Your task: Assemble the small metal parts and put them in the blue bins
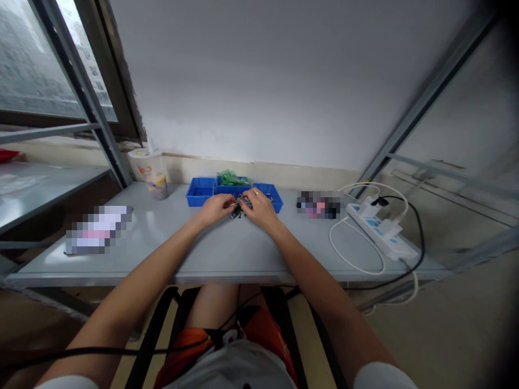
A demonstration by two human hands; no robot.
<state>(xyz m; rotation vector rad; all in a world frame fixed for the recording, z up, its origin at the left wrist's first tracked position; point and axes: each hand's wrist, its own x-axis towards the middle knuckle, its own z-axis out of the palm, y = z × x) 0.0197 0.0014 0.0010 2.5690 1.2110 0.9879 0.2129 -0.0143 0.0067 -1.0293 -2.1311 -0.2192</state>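
A small heap of dark and silvery metal pieces (237, 214), too small to name, lies on the grey table between my hands. At its left side, my left hand (217, 208) has thumb and fingers pinched around a tiny piece that I cannot make out. My right hand (260, 208), with a ring on one finger, curls over the heap from the right, its fingertips drawn together among the pieces. Just beyond the hands are a blue tray (195, 202) at left, a blue tray with green plastic packets (228, 178) in the middle, and a blue tray (278, 205) with small pieces at right.
A lidded drink cup (153, 175) stands at the back left, and a blurred phone-like item (99, 229) lies nearer. To the right are a blurred object (318, 205), a white power strip (381, 232) and looping cables (357, 265). Metal frame posts flank the table.
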